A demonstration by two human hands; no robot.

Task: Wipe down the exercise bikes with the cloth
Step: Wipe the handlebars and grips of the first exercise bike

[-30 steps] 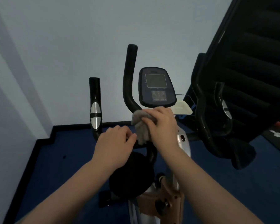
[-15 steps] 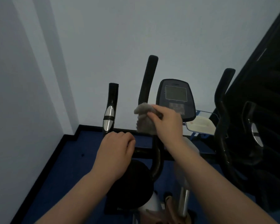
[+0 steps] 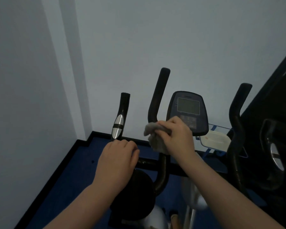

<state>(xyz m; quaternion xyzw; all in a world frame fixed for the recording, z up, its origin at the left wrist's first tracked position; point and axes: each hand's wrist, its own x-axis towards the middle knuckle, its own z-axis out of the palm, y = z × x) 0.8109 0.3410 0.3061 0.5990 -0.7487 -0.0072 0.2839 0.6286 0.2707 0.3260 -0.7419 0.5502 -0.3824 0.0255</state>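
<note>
A black exercise bike stands before me, with a dark console [image 3: 187, 111] and upright black handlebars [image 3: 158, 96]. My right hand [image 3: 177, 136] grips a grey cloth [image 3: 153, 135] and holds it against the left inner handlebar, just below its bend and beside the console. My left hand [image 3: 118, 158] curls over the low crossbar at the foot of the outer left grip [image 3: 120, 119], which has a silver sensor plate.
A pale wall corner rises at the left and a blue floor [image 3: 69, 176] with black skirting lies below. A white tray [image 3: 214, 139] sits under the console. More dark gym equipment [image 3: 274, 146] crowds the right side.
The view has tilted up and left, showing more wall. My right hand with the cloth has slid up the inner handlebar toward the console. The left hand has stayed on the crossbar.
</note>
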